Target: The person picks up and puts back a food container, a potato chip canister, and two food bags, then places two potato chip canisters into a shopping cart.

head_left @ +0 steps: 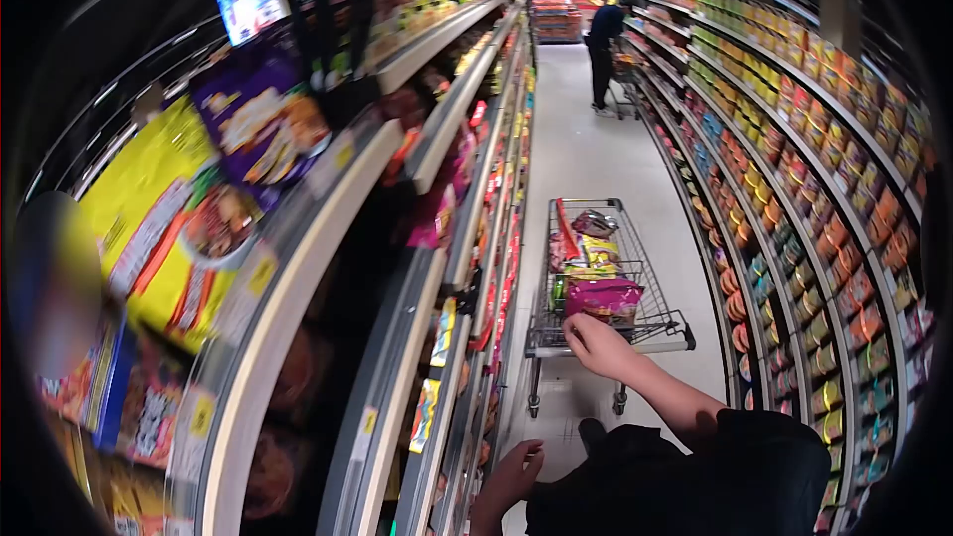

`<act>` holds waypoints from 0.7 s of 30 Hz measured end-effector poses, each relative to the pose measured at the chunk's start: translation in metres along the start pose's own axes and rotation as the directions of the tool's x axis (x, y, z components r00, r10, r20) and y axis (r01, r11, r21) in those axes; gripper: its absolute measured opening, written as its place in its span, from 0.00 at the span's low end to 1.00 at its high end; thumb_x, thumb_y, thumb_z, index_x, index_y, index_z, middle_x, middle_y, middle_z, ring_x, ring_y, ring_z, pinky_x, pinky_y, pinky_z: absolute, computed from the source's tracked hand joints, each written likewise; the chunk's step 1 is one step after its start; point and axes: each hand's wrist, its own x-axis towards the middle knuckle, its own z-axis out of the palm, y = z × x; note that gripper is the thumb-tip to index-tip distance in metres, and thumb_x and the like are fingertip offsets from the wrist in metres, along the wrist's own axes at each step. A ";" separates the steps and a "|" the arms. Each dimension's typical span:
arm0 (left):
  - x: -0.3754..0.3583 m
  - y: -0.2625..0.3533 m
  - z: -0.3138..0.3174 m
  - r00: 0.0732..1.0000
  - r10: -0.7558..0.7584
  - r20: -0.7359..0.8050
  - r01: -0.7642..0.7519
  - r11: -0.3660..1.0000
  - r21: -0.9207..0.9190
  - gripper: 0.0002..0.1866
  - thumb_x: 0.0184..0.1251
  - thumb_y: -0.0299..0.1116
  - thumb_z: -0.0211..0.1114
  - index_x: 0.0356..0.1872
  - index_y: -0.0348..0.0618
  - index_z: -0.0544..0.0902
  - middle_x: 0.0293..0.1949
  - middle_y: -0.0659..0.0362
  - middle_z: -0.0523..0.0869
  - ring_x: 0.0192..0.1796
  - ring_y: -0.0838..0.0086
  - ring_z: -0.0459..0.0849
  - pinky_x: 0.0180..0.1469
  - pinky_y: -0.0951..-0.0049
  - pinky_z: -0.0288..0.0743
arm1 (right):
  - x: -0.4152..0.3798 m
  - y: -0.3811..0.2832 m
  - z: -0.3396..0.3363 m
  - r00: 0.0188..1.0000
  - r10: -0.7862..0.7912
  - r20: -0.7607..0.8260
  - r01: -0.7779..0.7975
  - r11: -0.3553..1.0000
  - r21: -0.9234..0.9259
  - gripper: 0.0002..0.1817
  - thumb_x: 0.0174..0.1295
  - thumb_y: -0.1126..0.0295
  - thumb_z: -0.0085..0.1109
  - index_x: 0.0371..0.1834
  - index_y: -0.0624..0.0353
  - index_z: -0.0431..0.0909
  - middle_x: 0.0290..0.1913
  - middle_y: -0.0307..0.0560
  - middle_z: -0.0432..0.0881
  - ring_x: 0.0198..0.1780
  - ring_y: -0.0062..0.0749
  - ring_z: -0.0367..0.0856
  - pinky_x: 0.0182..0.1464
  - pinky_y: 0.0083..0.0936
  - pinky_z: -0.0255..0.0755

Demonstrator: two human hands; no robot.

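My right hand (597,347) reaches forward over the handle (663,345) of a wire shopping cart (655,310), its fingers loosely bent and overlapping the bar in this view. A purple packet (603,296) lies in the cart just beyond my fingertips. Behind it are a yellow packet (602,256), a red packet (567,230) and a dark, shiny packet (596,223). Low beside the left shelving, my left hand (514,473) hangs with nothing in it, fingers slightly curled and apart.
Left shelving (298,283) rises close beside me, with large yellow (159,228) and purple (260,117) packs near its edge. Stocked shelves (794,208) line the right side. Farther down the aisle floor (576,119), a person (603,50) stands by another cart (623,97).
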 end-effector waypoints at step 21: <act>0.333 -0.003 0.093 0.869 0.034 -0.494 0.189 0.899 0.394 0.19 0.79 0.45 0.62 0.35 0.40 0.86 0.35 0.43 0.90 0.38 0.43 0.89 0.41 0.48 0.81 | -0.124 0.310 -0.062 0.865 0.490 0.110 -0.443 0.848 -0.291 0.17 0.73 0.56 0.55 0.35 0.58 0.83 0.31 0.59 0.88 0.35 0.60 0.89 0.40 0.56 0.82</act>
